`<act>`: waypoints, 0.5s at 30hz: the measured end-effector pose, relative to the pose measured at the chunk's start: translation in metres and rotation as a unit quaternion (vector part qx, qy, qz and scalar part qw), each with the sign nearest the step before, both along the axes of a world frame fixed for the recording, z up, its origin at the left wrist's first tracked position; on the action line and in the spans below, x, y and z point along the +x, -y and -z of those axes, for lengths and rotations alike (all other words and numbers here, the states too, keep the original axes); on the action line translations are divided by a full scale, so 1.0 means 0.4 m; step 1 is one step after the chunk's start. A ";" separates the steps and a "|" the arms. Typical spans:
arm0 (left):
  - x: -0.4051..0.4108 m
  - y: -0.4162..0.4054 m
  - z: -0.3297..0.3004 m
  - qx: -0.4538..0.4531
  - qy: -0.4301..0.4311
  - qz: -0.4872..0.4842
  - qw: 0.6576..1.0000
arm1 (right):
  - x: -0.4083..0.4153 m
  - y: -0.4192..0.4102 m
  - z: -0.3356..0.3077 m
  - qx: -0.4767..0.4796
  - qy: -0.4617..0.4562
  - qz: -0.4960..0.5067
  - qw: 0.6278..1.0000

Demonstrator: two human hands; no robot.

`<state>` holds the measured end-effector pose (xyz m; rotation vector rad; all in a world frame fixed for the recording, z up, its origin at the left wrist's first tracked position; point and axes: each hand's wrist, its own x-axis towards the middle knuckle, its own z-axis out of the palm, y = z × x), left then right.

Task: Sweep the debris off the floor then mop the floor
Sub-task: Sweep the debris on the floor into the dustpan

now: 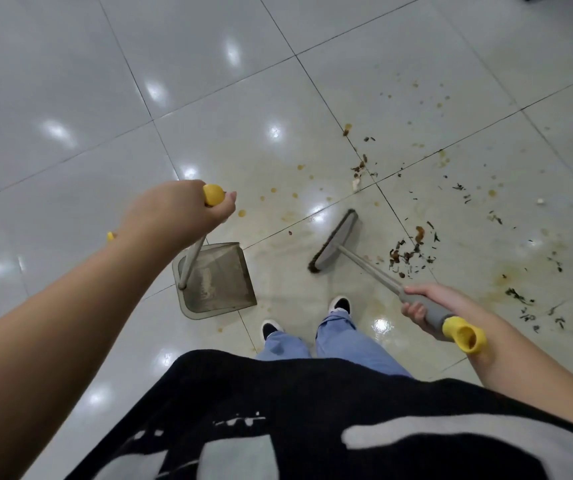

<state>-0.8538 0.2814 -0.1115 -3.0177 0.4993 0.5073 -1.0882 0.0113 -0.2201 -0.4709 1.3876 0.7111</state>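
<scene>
dustpan (217, 278): faint dust inside | left hand (181, 211): grips its handle | right hand (423, 306): grips broom (335, 245)

Bright overhead lights glare on the glossy floor (70, 98); edges bend.

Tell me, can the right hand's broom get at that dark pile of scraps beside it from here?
Probably yes. The right hand grips the broom, whose head sits just left of the debris pile, with only bare wet floor between.
</scene>
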 end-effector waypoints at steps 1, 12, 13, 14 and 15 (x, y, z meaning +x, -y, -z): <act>-0.004 0.016 0.002 0.003 -0.002 0.008 1.000 | 0.005 -0.001 -0.015 -0.016 0.008 -0.023 1.000; -0.040 0.091 0.021 -0.019 0.011 0.051 0.998 | 0.166 -0.112 0.045 0.085 0.077 0.023 0.993; -0.041 0.086 0.021 -0.023 0.010 0.050 0.998 | 0.181 -0.122 0.062 0.106 0.077 0.072 0.989; -0.040 0.079 0.020 -0.025 0.011 0.046 0.999 | 0.192 -0.128 0.077 0.120 0.074 0.114 0.983; -0.037 0.070 0.017 -0.025 0.015 0.040 0.999 | 0.200 -0.130 0.091 0.125 0.072 0.140 0.980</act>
